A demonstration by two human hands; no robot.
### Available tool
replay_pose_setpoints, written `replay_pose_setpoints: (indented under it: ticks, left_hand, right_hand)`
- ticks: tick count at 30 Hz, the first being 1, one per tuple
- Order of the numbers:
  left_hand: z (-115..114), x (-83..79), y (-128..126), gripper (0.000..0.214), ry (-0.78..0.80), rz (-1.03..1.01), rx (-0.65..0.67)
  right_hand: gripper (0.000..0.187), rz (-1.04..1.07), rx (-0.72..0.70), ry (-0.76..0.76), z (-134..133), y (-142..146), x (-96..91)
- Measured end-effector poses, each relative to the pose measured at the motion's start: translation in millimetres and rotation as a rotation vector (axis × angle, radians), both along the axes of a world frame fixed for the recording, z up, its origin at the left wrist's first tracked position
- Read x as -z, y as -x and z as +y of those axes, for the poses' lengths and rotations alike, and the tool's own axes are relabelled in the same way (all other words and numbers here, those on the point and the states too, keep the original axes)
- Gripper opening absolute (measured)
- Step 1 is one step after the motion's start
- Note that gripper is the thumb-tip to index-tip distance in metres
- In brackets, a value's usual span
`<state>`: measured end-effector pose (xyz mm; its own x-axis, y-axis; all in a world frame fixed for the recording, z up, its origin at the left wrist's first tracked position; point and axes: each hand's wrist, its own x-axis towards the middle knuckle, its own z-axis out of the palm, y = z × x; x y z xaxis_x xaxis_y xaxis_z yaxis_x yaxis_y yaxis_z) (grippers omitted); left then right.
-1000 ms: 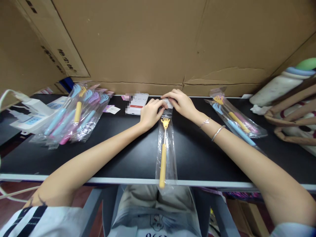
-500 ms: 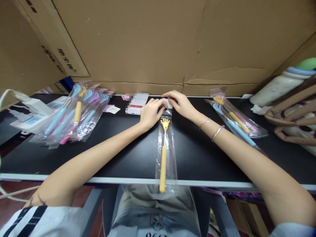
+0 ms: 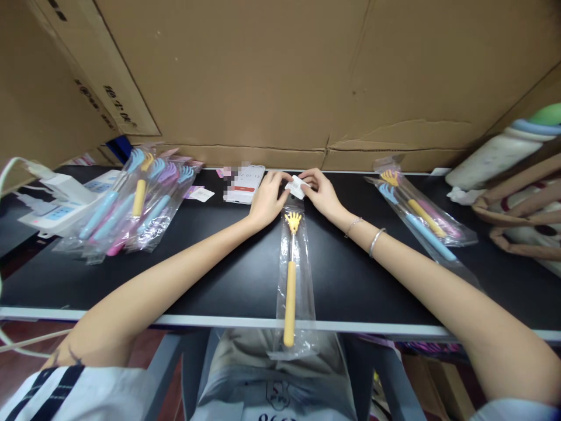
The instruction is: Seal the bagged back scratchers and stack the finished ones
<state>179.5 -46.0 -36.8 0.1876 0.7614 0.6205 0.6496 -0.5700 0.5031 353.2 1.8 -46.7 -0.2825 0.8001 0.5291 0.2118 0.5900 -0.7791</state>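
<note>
"Hands first. What have you got?"

"My left hand (image 3: 268, 199) pinches the left edge of a small white card (image 3: 297, 187) between thumb and fingers. My right hand (image 3: 323, 193) has its right edge the same way (slim bracelet (image 3: 353, 227) and a thicker bangle (image 3: 377, 241) on that arm)."

"Where does the card sit?"

"Over the top end of a clear sleeve (image 3: 302, 292), well back on the black surface (image 3: 210, 275). Can't tell whether it is fixed to the plastic."

"Inside the sleeve?"

"One yellow backscratcher (image 3: 290, 304), pointing straight at me. Little hand-shaped head just below the card, metal shaft, thick handle. Handle tip and sleeve bottom overhang the near edge, above my lap."

"Neighbours?"

"Phone (image 3: 245, 182) lying just left of my left hand. Farther left, a pile of bagged backscratchers (image 3: 138, 199): blue and purple heads, one yellow; its left side lies against a white power strip (image 3: 50, 221)."

"And right?"

"Well apart from my right hand, a smaller bagged group (image 3: 426, 218) in yellow, blue and pink, slanting toward me. Beyond it, a pale bottle (image 3: 491, 158) leaning over, green on top."
</note>
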Motion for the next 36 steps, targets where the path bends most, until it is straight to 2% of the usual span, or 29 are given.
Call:
replay_pose_setpoints:
  ticks: [5,11,20,36]
  left_hand:
    - [6.5,6.7,1.9,0.026,0.074,-0.082,0.057]
    - [4.0,2.6,0.9,0.029,0.183,-0.130,0.072]
    - [6.6,2.9,2.4,0.029,0.220,-0.257,0.172]
    - [10.4,5.3,4.0,0.033,0.220,-0.286,0.182]
  right_hand:
    - [0.016,0.039,0.043,-0.029,-3.6,0.9,-2.7]
    - [0.016,-0.009,0.054,-0.043,-8.7,0.4,-5.6]
    - [0.016,-0.021,0.070,-0.040,-13.8,1.0,-9.3]
    - [0.016,-0.088,0.087,-0.136,-21.4,2.8,-13.7]
